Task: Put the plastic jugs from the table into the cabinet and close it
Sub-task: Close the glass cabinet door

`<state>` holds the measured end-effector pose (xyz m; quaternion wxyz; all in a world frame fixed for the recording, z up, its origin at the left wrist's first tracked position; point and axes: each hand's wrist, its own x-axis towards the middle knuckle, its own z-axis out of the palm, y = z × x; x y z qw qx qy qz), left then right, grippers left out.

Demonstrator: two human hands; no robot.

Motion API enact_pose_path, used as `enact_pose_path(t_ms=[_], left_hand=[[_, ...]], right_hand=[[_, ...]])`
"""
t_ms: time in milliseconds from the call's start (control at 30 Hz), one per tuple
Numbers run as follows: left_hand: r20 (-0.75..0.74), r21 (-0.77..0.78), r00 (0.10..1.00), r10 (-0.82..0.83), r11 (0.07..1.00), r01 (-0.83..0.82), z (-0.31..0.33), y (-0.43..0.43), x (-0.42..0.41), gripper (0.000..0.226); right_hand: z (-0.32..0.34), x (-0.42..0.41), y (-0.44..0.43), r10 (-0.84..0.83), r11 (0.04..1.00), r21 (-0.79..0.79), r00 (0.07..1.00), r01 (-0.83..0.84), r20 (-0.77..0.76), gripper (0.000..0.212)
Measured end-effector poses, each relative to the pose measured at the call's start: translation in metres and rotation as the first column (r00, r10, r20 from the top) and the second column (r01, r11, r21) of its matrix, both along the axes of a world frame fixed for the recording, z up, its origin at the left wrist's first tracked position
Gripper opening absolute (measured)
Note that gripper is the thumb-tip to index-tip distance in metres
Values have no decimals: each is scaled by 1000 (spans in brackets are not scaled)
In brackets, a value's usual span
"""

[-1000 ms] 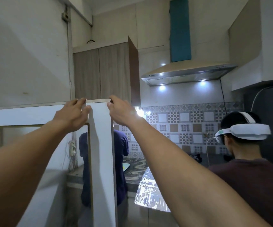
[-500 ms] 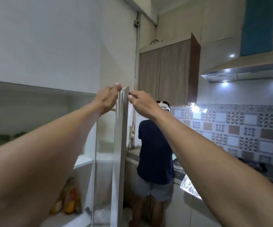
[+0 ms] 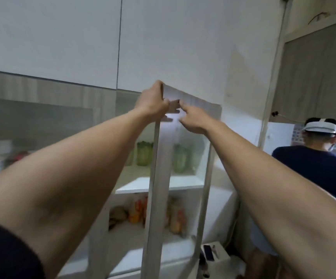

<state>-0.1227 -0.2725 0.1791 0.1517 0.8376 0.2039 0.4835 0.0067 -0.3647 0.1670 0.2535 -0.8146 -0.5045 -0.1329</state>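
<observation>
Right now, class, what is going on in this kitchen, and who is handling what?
A person is closing a glass-fronted cabinet door. The left hand grips its top corner; the right hand rests on its frame just below the top. The door stands partly open, not yet shut. Green jugs sit on the upper shelf, food packets below. Another person stands at the right, back turned.

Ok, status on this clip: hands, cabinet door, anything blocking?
Left hand gripping cabinet door at its top edge; right hand on it too. Door not shut. Green jugs on upper shelf. No visible obstruction.
</observation>
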Motion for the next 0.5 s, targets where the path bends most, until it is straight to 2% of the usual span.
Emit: enact_pose_path(t_ms=[33,133,200,233,300,400,500], left_hand=[[-1,23,998,65,998,-65,-4,18,0,36],[-5,72,984,181,981,-180,-20,68,10,77],[2,119,953,303,946,-301,-29,94,21,95],[12,171,927,375,913,-372,-33,107,29,96],[6,327,858,514,810,-488,-39,129,40,86],[-85,536,724,684,644,-546,-50,166,59,71],[-113,566,654,748,590,-576,-64,202,77,68]], right_hand=[[-1,3,15,4,1000,-9,1000,-4,15,74],[-9,16,59,35,999,-4,999,-35,11,77],[-17,34,92,49,999,8,999,-50,12,82],[-20,44,109,46,999,10,999,-47,18,83],[-27,65,136,33,999,15,999,-33,31,82],[-35,95,170,46,997,51,996,-50,72,77],[-39,123,202,48,991,121,991,-63,125,72]])
